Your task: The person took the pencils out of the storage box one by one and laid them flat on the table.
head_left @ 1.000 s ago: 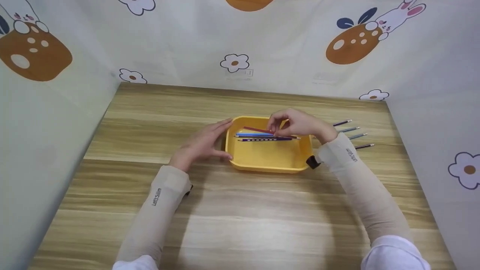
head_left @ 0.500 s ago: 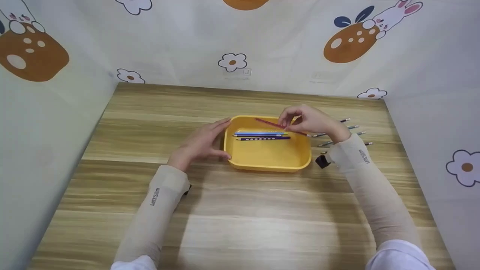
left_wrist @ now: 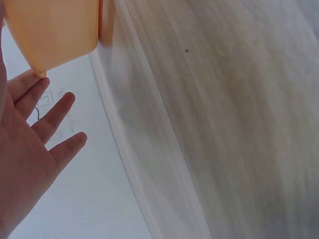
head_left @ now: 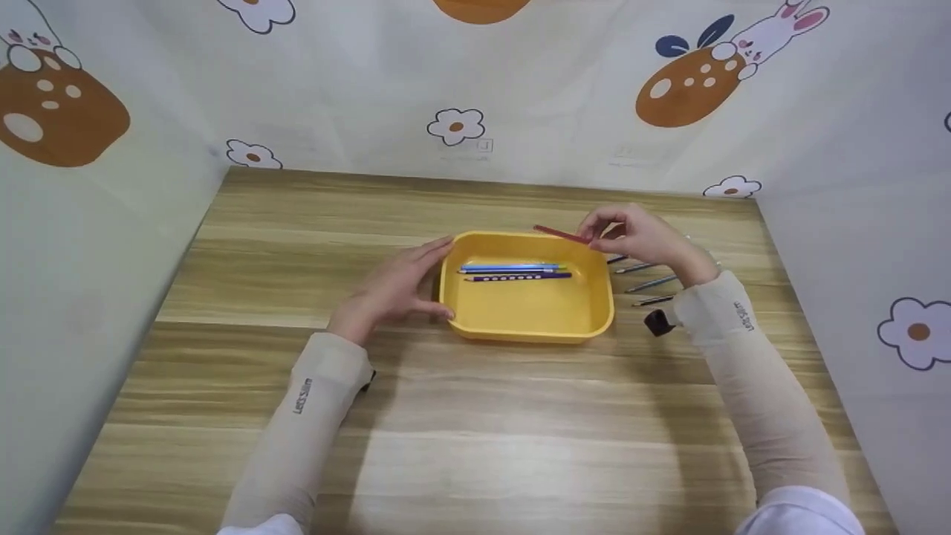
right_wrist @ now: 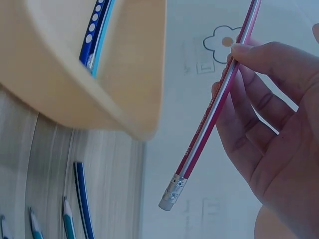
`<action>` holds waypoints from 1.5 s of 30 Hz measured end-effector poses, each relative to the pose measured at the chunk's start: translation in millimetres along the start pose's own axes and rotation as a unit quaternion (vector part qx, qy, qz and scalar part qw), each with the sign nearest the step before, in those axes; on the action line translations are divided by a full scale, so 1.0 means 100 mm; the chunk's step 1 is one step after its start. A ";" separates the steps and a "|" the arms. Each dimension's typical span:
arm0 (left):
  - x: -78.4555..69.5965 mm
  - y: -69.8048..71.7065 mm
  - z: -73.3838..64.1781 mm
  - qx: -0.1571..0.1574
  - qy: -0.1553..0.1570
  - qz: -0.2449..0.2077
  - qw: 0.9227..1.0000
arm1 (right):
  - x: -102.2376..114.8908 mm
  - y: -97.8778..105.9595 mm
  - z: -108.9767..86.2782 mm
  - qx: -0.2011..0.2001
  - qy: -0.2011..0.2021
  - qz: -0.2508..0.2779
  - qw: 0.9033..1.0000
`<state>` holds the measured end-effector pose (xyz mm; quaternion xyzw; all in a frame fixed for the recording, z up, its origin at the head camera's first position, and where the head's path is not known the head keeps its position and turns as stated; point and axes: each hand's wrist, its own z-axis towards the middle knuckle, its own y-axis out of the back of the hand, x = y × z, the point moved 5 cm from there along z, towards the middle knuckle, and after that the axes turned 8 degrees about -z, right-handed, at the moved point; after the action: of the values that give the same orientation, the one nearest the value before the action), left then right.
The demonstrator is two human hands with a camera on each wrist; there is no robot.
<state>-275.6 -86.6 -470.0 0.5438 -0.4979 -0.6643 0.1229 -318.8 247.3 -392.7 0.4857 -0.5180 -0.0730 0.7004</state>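
My right hand [head_left: 639, 236] pinches a red pencil [head_left: 557, 233] between thumb and fingers, above the far right corner of a yellow plastic tray [head_left: 531, 337]. In the right wrist view, the pencil's white eraser [right_wrist: 166, 204] points down, past a silver ferrule. At the tray's left side my left hand [head_left: 397, 286] spreads its straight fingers, with fingertips and thumb touching the rim. A blue pencil with white spots [head_left: 520, 278] lies inside the tray, beside light blue and dark pencils [head_left: 509, 267].
Several blue and dark pencils [head_left: 654, 284] lie on the wooden table [head_left: 475, 431] to the right of the tray, partly hidden under my right hand and wrist. Patterned white cloth walls [head_left: 356, 96] stand at the back and both sides.
My right hand has lifted the red pencil from over the tray's pencils and carried it right and back, to the far right rim. The left hand keeps its place on the tray.
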 end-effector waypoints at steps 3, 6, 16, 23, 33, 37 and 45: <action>0.00 0.00 -0.01 0.002 0.003 -0.001 1.000 | -0.05 0.05 -0.05 -0.016 0.001 -0.009 1.000; 0.00 0.02 -0.02 0.001 0.001 0.006 1.000 | -0.10 0.10 -0.09 -0.036 -0.002 -0.017 0.999; 0.02 0.04 -0.04 -0.009 0.005 0.010 1.000 | -0.39 0.25 -0.16 -0.096 -0.042 -0.054 0.993; -0.01 0.05 -0.02 -0.007 -0.002 0.021 1.000 | -0.67 0.30 -0.17 -0.117 -0.110 -0.094 0.983; 0.00 0.05 -0.05 -0.003 0.008 0.020 1.000 | -0.95 0.31 -0.17 -0.115 -0.125 -0.169 0.971; 0.00 0.06 -0.06 0.002 0.008 0.023 1.000 | -1.04 0.29 -0.16 -0.107 -0.133 -0.179 0.969; -0.02 0.08 -0.07 0.002 0.000 0.030 1.000 | -1.13 0.23 -0.09 -0.099 -0.124 -0.242 0.957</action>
<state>-271.9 -92.7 -462.3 0.5286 -0.5150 -0.6598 0.1415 -371.9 333.4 -448.9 0.5122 -0.4576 -0.3511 0.6364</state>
